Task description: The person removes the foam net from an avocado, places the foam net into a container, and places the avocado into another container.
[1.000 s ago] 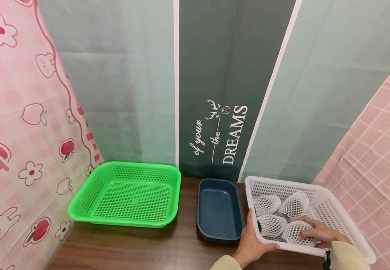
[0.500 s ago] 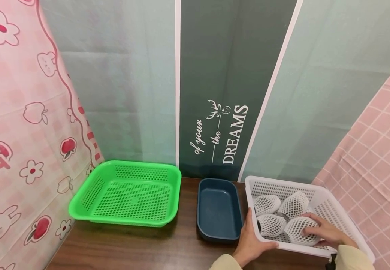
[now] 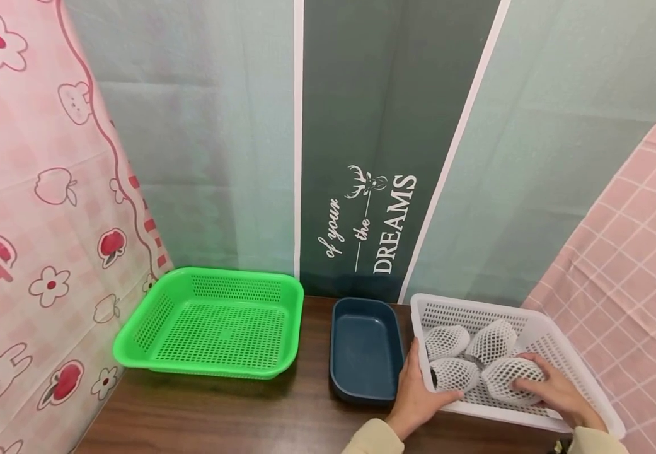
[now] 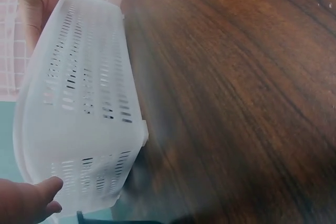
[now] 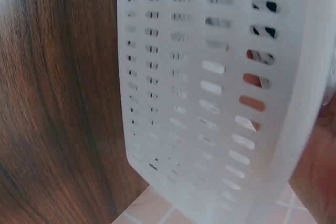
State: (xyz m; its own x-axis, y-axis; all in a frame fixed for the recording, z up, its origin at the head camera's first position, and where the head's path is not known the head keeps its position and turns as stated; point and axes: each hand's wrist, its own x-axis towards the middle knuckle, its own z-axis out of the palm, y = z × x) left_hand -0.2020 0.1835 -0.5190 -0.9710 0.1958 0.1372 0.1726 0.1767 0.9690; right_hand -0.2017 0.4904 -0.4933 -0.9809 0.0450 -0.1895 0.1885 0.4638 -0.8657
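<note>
A white plastic basket (image 3: 580,372) holds several rounded things in white foam nets at the right of the table. My right hand (image 3: 557,388) reaches inside and grips the front-right net-wrapped thing (image 3: 503,380), thumb and fingers around its right end. The net hides what is inside. Beside it lie the front-left wrapped thing (image 3: 455,375), with a dark patch at its left end, and two more behind. My left hand (image 3: 418,391) holds the basket's front-left corner, its thumb at the front rim. In the left wrist view, fingertips (image 4: 50,187) touch the outer wall.
A dark blue rectangular tray (image 3: 364,353) stands just left of the white basket, close to my left hand. Farther left is a green perforated basket (image 3: 222,337). Fabric curtains (image 3: 220,157) rise behind and on both sides of the wooden table (image 3: 220,410).
My right hand has shifted the front-right net-wrapped thing slightly to the right, away from the front-left one. My left hand stays at the basket's corner.
</note>
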